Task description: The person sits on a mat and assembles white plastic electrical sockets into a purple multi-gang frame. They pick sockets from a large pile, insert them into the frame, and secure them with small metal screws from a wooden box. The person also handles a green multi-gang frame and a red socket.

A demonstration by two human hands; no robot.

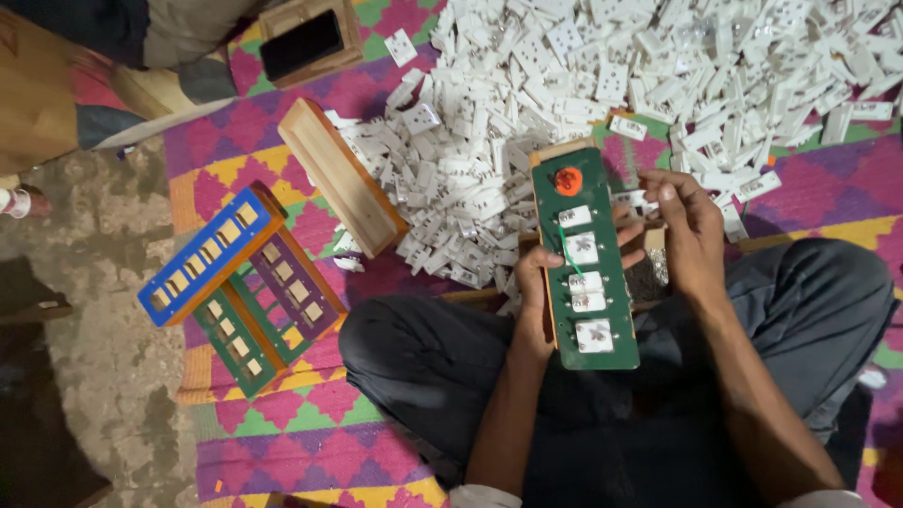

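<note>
A: What's nearest the camera?

B: A person sits cross-legged on a woven mat [310, 442] patterned in purple, green and yellow. The left hand [532, 301] grips the left edge of a green panel [585, 259], thumb over the front, fingers wrapped behind it. The panel stands lengthwise over the lap, with white sockets fitted in its cut-outs and an orange round part [568, 181] near its far end.

A: And the other hand?

B: The right hand [691, 235] is just beside the panel's right edge, its fingers curled together on a small white piece; I cannot tell exactly how it is pinched.

A: What surrounds them?

B: To the left lie stacked blue, purple and green frames [240, 287] with empty square openings, near the mat's edge, where bare grey floor [103, 310] begins. Beyond them a wooden tray [343, 179] lies tilted against a big heap of white sockets [602, 85] filling the far side. A dark phone [301, 42] rests in a wooden box at the far left.
</note>
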